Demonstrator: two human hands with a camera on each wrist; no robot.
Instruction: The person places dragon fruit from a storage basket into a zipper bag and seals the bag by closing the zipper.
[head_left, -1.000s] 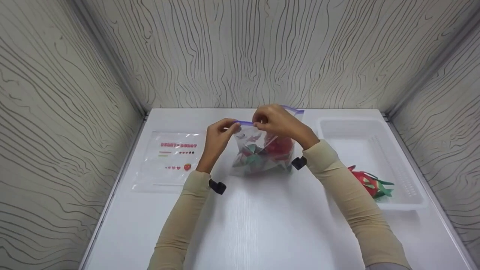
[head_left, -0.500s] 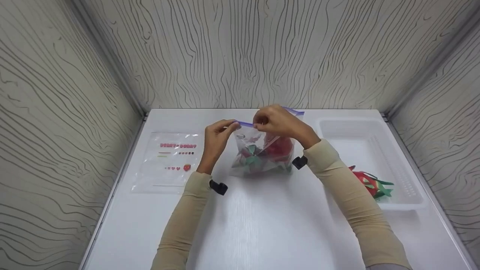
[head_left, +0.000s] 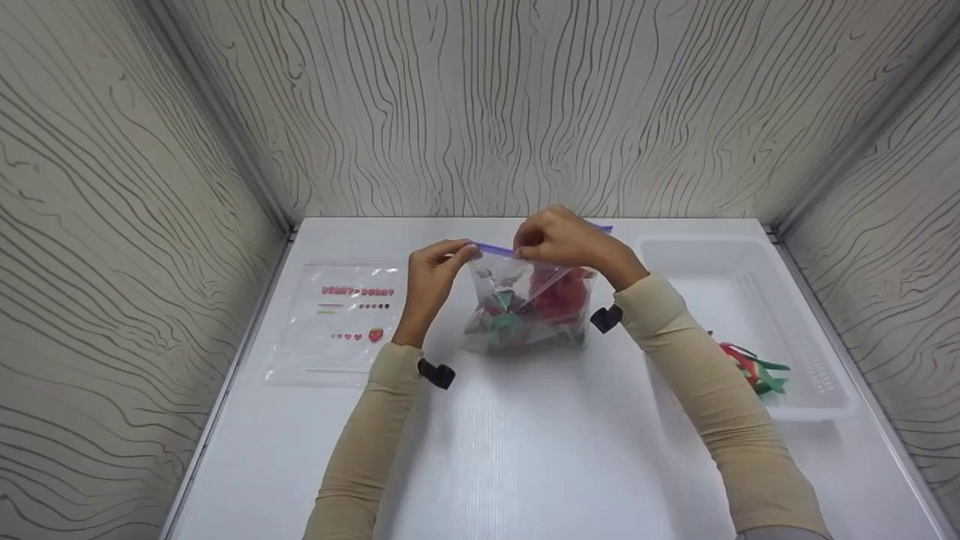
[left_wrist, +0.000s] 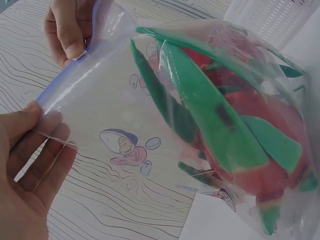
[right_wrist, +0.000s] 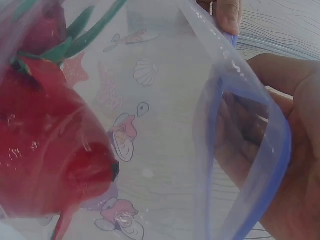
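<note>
A clear zip bag (head_left: 487, 281) with a purple-blue seal and printed cartoon figures stands upright mid-table. Red dragon fruits (left_wrist: 250, 170) with green leaf tips are inside; the right wrist view shows a dragon fruit (right_wrist: 45, 150) close up. My left hand (head_left: 435, 281) pinches the seal's left end between thumb and fingers. Farther right along the seal, my right hand (head_left: 562, 241) pinches it too, its thumb at a small whitish tab (left_wrist: 79, 54). Beyond that hand the mouth gapes, as the right wrist view shows.
At right stands a white plastic basket (head_left: 814, 413) holding another dragon fruit (head_left: 763, 375), partly behind the right sleeve. A flat clear bag (head_left: 330, 356) with pink lettering and strawberry prints lies at left. Wood-patterned walls (head_left: 480, 112) close off the back and sides.
My right hand has slid a little to the right along the seal, and more of the seal shows between the hands. My left hand stays almost where it was.
</note>
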